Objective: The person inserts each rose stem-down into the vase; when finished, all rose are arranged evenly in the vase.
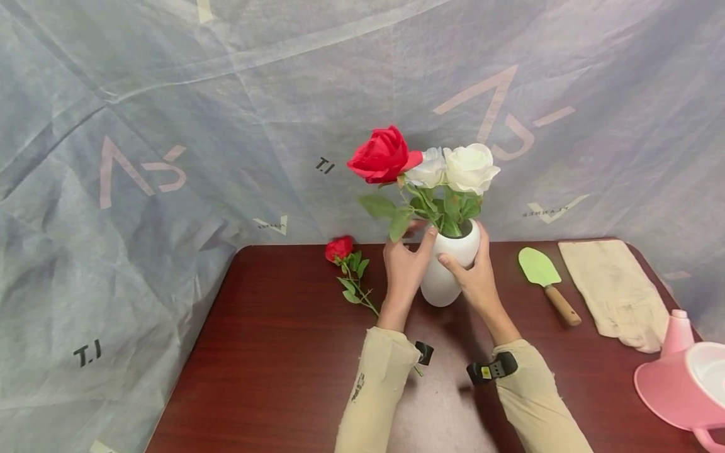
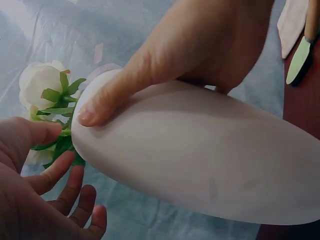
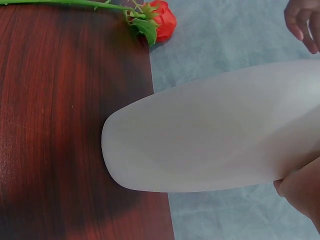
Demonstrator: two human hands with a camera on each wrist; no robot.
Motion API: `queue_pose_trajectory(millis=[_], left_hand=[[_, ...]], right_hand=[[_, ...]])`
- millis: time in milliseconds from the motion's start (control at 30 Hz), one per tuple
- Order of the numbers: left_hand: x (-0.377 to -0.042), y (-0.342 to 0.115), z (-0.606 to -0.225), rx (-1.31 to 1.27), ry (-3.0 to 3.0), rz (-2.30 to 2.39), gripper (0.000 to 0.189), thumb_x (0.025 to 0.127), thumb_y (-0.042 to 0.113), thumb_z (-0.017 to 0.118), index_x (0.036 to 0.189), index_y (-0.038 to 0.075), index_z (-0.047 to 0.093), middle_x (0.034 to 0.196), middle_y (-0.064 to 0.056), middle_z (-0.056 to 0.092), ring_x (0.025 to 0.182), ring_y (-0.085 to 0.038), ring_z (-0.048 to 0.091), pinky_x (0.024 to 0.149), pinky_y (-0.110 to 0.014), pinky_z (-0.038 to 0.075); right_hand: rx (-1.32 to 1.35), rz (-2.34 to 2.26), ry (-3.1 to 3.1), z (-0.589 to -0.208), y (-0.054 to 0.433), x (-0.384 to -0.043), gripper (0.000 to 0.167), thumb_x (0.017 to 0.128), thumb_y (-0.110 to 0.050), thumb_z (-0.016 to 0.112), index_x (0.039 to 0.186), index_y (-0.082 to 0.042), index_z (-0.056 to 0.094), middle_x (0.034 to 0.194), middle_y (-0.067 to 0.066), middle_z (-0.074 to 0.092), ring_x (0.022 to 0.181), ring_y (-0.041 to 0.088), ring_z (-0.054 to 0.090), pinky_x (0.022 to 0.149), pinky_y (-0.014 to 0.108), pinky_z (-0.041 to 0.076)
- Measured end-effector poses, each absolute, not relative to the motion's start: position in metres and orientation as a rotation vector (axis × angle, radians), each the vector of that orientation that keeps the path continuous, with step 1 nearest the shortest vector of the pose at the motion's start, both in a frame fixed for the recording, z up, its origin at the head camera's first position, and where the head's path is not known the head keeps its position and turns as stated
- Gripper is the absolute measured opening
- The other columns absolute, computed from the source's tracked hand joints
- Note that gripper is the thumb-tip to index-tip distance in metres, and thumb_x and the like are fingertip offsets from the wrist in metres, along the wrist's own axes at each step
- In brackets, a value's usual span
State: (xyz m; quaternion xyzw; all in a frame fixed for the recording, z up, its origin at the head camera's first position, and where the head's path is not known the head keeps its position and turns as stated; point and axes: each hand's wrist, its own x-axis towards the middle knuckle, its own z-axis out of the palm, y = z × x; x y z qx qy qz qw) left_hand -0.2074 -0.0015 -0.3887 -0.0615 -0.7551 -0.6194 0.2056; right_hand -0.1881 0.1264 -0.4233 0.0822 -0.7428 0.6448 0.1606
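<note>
A white vase [image 1: 442, 283] stands at the middle of the table's back part, holding two white roses [image 1: 471, 168] and a large red rose [image 1: 381, 156] that leans left. My right hand [image 1: 478, 277] grips the vase near its rim, thumb on the front and fingers round the far right side. Beside the mouth, my left hand [image 1: 406, 264] has its fingers spread and loosely bent. In the left wrist view, its thumb touches a green stem [image 2: 66, 132] at the rim, the index finger apart from it. The stem ends are hidden inside the vase.
Another red rose [image 1: 339, 249] lies on the table [image 1: 272, 358], left of the vase, its stem passing under my left arm. To the right are a green trowel [image 1: 539, 267] with a wooden handle, beige cloth gloves [image 1: 614, 286] and a pink watering can [image 1: 668, 390]. Grey sheeting [image 1: 255, 126] hangs behind.
</note>
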Motion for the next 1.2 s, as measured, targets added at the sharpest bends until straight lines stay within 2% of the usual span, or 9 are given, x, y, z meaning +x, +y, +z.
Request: queue_pose_trajectory(millis=[100,233,367,467,667,833,1000,1200], left_hand=[[-0.204,-0.004,-0.395,-0.152,-2.067,-1.758,0.021,0.085,0.022,0.067,0.101,0.01,0.066,0.1,0.0,0.063,0.096,-0.013,0.058,0.082,-0.031,0.047],[-0.198,-0.01,-0.407,-0.118,-2.05,-1.782,0.022,0.085,0.022,0.068,0.102,0.007,0.066,0.097,-0.003,0.063,0.088,-0.018,0.06,0.074,-0.03,0.049],[-0.191,-0.023,-0.425,-0.07,-2.023,-1.802,0.019,0.084,0.018,0.07,0.098,0.006,0.066,0.09,-0.003,0.063,0.08,-0.016,0.059,0.071,-0.032,0.05],[-0.184,-0.039,-0.444,-0.018,-2.006,-1.823,0.016,0.084,0.014,0.069,0.095,0.003,0.066,0.089,-0.006,0.063,0.08,-0.017,0.058,0.07,-0.034,0.049],[-0.17,-0.085,-0.494,0.25,-2.214,-1.75,0.016,0.086,0.015,0.066,0.098,0.004,0.064,0.088,-0.006,0.065,0.074,-0.018,0.062,0.061,-0.031,0.049],[-0.16,-0.112,-0.525,0.383,-2.39,-1.748,0.018,0.089,0.017,0.063,0.101,0.004,0.063,0.087,-0.01,0.066,0.074,-0.023,0.064,0.062,-0.034,0.051],[-0.16,-0.115,-0.538,0.404,-2.386,-1.898,0.016,0.09,0.015,0.062,0.099,0.001,0.063,0.086,-0.018,0.067,0.073,-0.029,0.066,0.056,-0.034,0.055],[-0.168,-0.105,-0.545,0.392,-2.392,-1.974,0.02,0.088,0.016,0.065,0.098,-0.001,0.065,0.083,-0.018,0.068,0.068,-0.027,0.067,0.051,-0.032,0.055]], right_hand=[[0.228,1.84,-2.115,-0.424,0.126,-0.189,0.087,0.085,-0.012,0.069,0.148,-0.012,0.01,0.142,0.014,0.029,0.122,0.028,0.038,0.095,0.049,0.033],[0.223,1.834,-2.112,-0.424,0.126,-0.189,0.087,0.084,-0.011,0.069,0.148,-0.011,0.01,0.143,0.014,0.028,0.124,0.028,0.036,0.096,0.049,0.032],[0.226,1.811,-2.108,-0.424,0.127,-0.19,0.086,0.083,-0.011,0.07,0.148,-0.011,0.012,0.144,0.013,0.027,0.125,0.027,0.036,0.097,0.049,0.031],[0.221,1.806,-2.104,-0.425,0.127,-0.19,0.087,0.083,-0.011,0.07,0.147,-0.011,0.013,0.143,0.013,0.029,0.124,0.026,0.036,0.096,0.048,0.032],[0.222,1.825,-2.094,-0.425,0.127,-0.19,0.086,0.083,-0.01,0.07,0.147,-0.011,0.014,0.142,0.013,0.03,0.122,0.024,0.037,0.096,0.048,0.032],[0.213,1.826,-2.091,-0.425,0.126,-0.189,0.085,0.082,-0.011,0.07,0.147,-0.013,0.015,0.141,0.012,0.032,0.12,0.024,0.038,0.095,0.048,0.033],[0.201,1.832,-2.088,-0.423,0.126,-0.189,0.085,0.083,-0.009,0.07,0.147,-0.013,0.015,0.14,0.013,0.033,0.12,0.023,0.039,0.094,0.046,0.033],[0.203,1.827,-2.098,-0.423,0.125,-0.188,0.085,0.083,-0.011,0.07,0.147,-0.013,0.014,0.14,0.013,0.033,0.12,0.023,0.038,0.095,0.047,0.033]])
